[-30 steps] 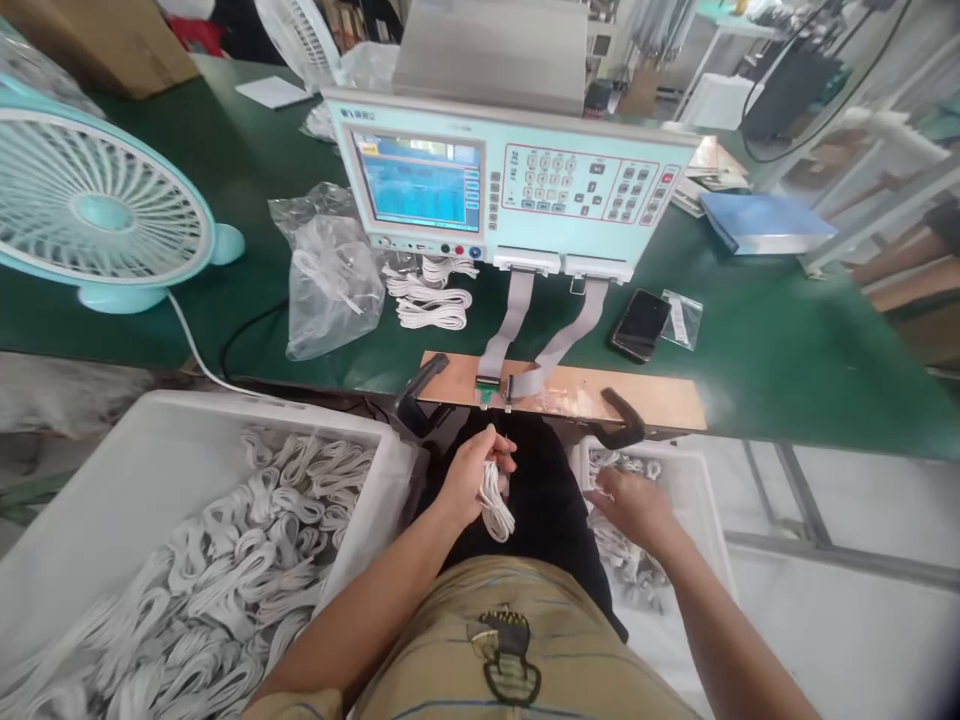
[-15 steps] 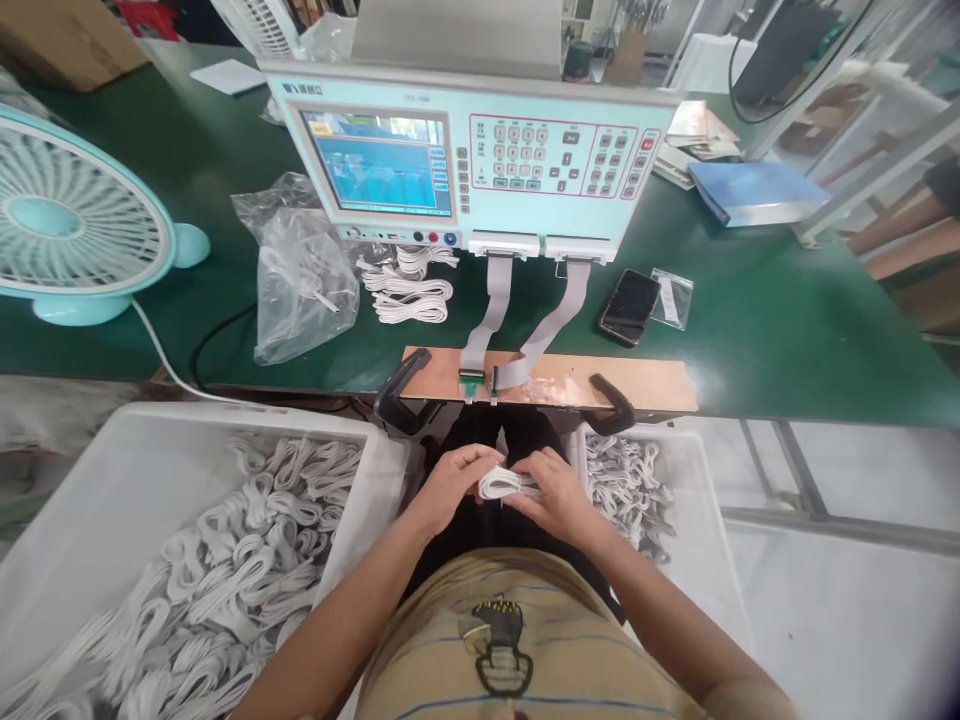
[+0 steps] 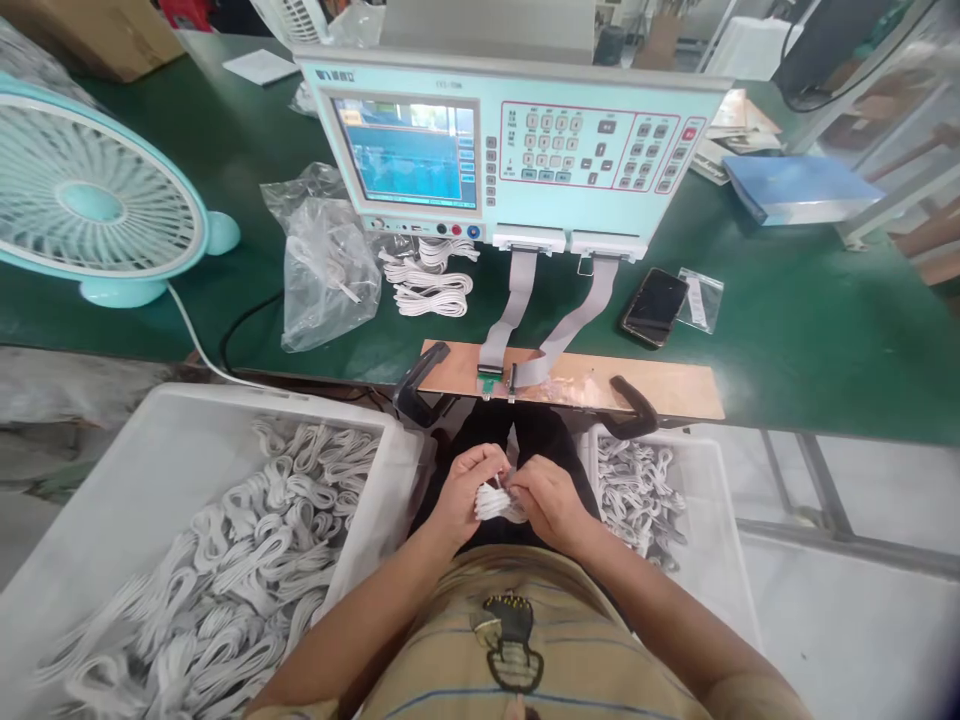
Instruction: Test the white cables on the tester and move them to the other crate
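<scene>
A coiled white cable (image 3: 495,504) is held between my two hands, just above my lap and below the table edge. My left hand (image 3: 469,490) has its fingers curled round the left end of the coil. My right hand (image 3: 551,500) pinches at the coil's right side; the exact part under its fingertips is hidden. Beyond my hands, a wooden board (image 3: 675,388) carries a small green connector board (image 3: 489,384), joined to a grey ribbon cable (image 3: 514,310). A second grey ribbon cable (image 3: 592,305) ends beside it.
A light-blue test instrument (image 3: 555,215) stands on the green table. Black clamps (image 3: 420,385) hold the board. Bins of coiled cables, a large one (image 3: 172,400) and a smaller one (image 3: 724,530), flank me. A fan (image 3: 90,200), plastic bag (image 3: 330,275) and phone (image 3: 654,307) lie around.
The coil has turned in my hands, and both hands have shifted their grip, with my right fingers now pinching nearer its middle. The whole view has shifted slightly.
</scene>
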The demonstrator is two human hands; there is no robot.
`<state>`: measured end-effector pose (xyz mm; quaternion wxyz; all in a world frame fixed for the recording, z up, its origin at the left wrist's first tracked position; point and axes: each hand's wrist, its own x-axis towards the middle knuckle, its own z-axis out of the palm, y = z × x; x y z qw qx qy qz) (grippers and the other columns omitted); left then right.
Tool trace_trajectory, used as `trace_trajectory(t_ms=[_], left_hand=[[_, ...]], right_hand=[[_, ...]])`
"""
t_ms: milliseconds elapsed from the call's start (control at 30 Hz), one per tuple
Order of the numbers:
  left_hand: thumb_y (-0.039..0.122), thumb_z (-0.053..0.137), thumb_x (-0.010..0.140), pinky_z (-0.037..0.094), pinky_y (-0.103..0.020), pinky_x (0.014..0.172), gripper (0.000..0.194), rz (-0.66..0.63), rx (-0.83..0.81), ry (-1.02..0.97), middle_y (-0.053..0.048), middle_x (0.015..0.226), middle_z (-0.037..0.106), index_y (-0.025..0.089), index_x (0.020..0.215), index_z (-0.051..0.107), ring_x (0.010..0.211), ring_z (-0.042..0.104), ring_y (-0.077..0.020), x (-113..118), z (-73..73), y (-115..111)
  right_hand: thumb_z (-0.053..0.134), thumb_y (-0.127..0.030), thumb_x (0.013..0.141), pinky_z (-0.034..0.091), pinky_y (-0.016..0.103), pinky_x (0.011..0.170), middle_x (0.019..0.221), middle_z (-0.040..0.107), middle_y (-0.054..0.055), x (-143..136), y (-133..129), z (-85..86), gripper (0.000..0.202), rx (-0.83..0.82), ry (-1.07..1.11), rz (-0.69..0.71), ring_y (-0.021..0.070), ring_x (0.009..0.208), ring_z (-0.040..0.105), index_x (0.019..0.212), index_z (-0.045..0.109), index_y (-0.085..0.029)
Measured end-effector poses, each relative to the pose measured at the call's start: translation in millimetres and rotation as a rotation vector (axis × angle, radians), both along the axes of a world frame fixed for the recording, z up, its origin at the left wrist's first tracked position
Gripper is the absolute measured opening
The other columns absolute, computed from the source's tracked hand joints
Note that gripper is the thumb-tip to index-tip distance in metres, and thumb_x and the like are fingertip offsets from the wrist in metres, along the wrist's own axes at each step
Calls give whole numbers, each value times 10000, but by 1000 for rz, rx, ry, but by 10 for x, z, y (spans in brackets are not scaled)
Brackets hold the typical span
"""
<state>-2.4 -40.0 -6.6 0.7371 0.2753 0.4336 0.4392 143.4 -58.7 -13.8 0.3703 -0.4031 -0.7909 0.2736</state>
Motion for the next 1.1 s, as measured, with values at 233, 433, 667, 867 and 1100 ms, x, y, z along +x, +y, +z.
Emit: trace_trajectory(t_ms=[233, 433, 667, 867, 1100], left_hand=[[251, 639, 676, 330, -188, 527, 243, 53, 36, 10, 33, 561, 448, 141, 520, 489, 524, 391, -63, 30, 34, 42], [311, 617, 718, 340, -193, 514, 214, 204, 232, 349, 44, 535, 465, 155, 589, 550, 513, 406, -75, 38, -23, 218], [341, 634, 707, 385, -198, 519, 199, 188, 199, 316, 25, 599, 549, 142, 716, 627, 528, 461, -80, 12, -237, 384], [364, 633, 701, 426, -223, 540, 263, 69, 164, 261, 2, 679, 597, 143, 843, 640, 560, 507, -101, -83, -283, 428], [356, 498, 800, 392, -213, 579, 275, -237, 494, 599, 0, 674, 558, 148, 654, 603, 613, 501, -107, -270, -40, 573]], right_hand=[[445, -248, 867, 408, 280, 670, 810, 614, 69, -46, 134, 108, 207, -108, -25, 248, 152, 713, 518, 985, 609, -204], [434, -308, 865, 392, 261, 648, 699, 518, 14, -131, 318, 91, 226, -356, 329, -156, 132, 668, 483, 766, 603, -194], [564, -374, 768, 396, 243, 591, 654, 561, -6, -229, 570, -107, 219, -676, 653, -368, 115, 599, 487, 782, 645, -172], [620, -396, 703, 401, 243, 549, 620, 596, 3, -236, 598, -39, 248, -744, 695, -421, 114, 556, 498, 745, 670, -157], [711, -346, 601, 384, 238, 526, 585, 612, 5, -311, 664, 0, 198, -900, 940, -491, 102, 511, 497, 666, 690, -160]])
